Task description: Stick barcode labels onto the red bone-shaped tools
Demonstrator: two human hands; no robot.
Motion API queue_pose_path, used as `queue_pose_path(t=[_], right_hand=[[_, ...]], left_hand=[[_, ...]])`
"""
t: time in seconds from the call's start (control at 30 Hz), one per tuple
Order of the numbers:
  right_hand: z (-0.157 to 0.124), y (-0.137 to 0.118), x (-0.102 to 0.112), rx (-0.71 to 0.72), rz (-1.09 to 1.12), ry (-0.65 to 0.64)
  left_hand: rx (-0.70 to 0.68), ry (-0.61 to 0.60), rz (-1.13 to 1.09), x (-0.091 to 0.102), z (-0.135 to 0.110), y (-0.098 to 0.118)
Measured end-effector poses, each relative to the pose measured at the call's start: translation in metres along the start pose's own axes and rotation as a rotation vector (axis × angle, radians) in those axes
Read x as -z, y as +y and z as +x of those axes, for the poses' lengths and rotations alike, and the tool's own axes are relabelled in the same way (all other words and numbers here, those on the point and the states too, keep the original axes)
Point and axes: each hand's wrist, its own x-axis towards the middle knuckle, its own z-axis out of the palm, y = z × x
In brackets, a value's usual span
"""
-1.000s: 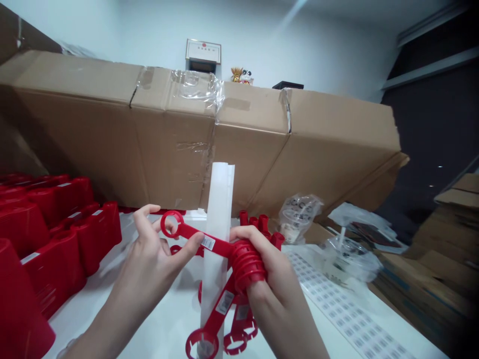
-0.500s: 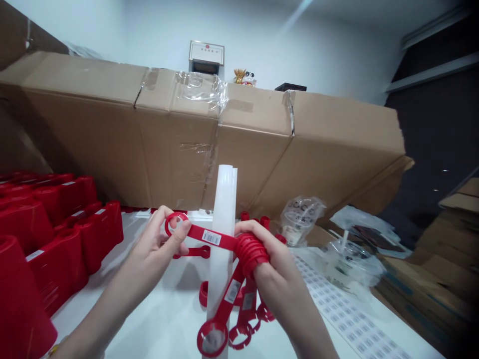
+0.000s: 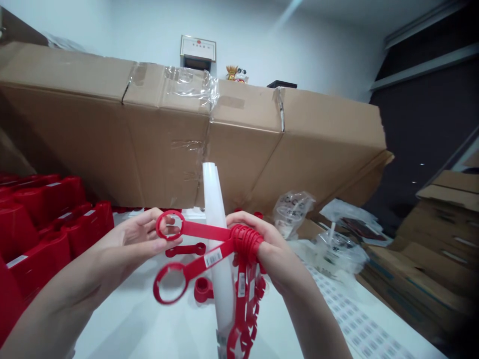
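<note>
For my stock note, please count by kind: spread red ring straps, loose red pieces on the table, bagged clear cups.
Red ring straps: 2
Loose red pieces: 2
Bagged clear cups: 2
Total: 6

Left hand (image 3: 130,233) and right hand (image 3: 271,244): both bare, with slim, tapering fingers and rounded fingertips. Left forearm (image 3: 63,289) and right forearm (image 3: 314,309): likewise bare, smooth-skinned and slender, narrowing toward the wrists.
</note>
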Motion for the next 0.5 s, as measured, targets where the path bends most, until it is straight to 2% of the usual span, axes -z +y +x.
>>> queue_pose_path(t=[0.1, 0.17, 0.23, 0.3, 0.37, 0.43, 0.5], right_hand=[[-0.003, -0.002, -0.003, 0.012, -0.019, 0.006], [-0.005, -0.003, -0.007, 0.043, -0.046, 0.036], [-0.007, -0.003, -0.011, 0.077, -0.095, 0.087], [-0.009, -0.002, -0.015, 0.112, -0.141, 0.116], [-0.011, -0.001, -0.019, 0.129, -0.16, 0.108], [-0.013, 0.0, -0.022, 0.127, -0.171, 0.094], [-0.016, 0.0, -0.025, 0.126, -0.188, 0.085]], left_hand=[[-0.069, -0.03, 0.118, 0.002, 0.0, -0.001], [-0.088, 0.066, 0.211, 0.001, 0.0, -0.002], [-0.194, 0.291, 0.303, -0.002, -0.001, -0.004], [-0.363, 0.533, 0.371, -0.007, -0.006, -0.004], [-0.472, 0.687, 0.425, -0.013, -0.012, -0.005], [-0.43, 0.678, 0.475, -0.017, -0.019, -0.006], [-0.321, 0.537, 0.509, -0.021, -0.022, -0.007]])
